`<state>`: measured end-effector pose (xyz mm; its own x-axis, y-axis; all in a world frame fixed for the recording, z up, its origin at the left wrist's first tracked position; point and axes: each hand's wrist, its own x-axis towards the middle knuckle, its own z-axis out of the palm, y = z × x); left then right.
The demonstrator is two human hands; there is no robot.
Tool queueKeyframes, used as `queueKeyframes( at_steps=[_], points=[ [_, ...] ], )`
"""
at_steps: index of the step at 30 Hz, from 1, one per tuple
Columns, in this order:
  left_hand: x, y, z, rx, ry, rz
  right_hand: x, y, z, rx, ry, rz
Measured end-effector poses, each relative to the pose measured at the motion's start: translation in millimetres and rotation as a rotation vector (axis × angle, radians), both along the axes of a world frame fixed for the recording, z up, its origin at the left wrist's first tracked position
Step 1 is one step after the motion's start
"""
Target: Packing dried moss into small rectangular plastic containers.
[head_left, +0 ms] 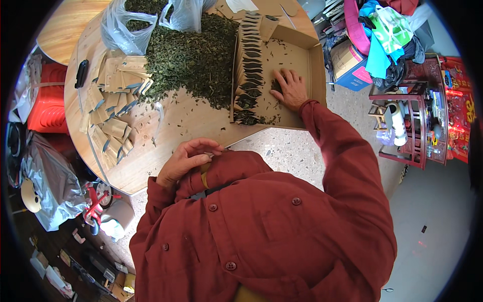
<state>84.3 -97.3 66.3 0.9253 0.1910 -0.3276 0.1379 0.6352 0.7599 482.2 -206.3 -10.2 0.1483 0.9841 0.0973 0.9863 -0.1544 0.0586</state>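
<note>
My right hand (291, 89) lies open inside a shallow cardboard box (316, 75), fingers spread over its bottom, with dark leaf bits by the fingertips. Along the box's left side stands a tight row of small brown paper bags (250, 60), their tops gaping and dark leaf showing within. Near the table's front edge, above my lap, my left hand (190, 158) has its fingers curled and drawn together. What it pinches, if anything, is too small to make out. A broad heap of dried green leaves (191, 60) covers the table left of the box.
A loose pile of flat brown paper bags (114, 100) spreads over the left of the wooden table (171, 126). A black pen-like object (81, 74) lies near its edge. Clear plastic bags (130, 27) rest on the heap's far side. Red stools (48, 100) stand left; a wooden rack (415, 123), right.
</note>
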Motion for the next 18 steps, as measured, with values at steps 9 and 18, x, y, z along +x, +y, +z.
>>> queueKeyframes(
  at_steps=[9, 18],
  points=[
    [2.1, 0.5, 2.9, 0.003, 0.030, -0.008, 18.1, 18.4, -9.3, 0.008, -0.016, 0.210],
    [4.2, -3.7, 4.7, 0.026, 0.056, -0.019, 19.5, 32.3, -24.9, 0.100, 0.010, 0.265]
  ],
)
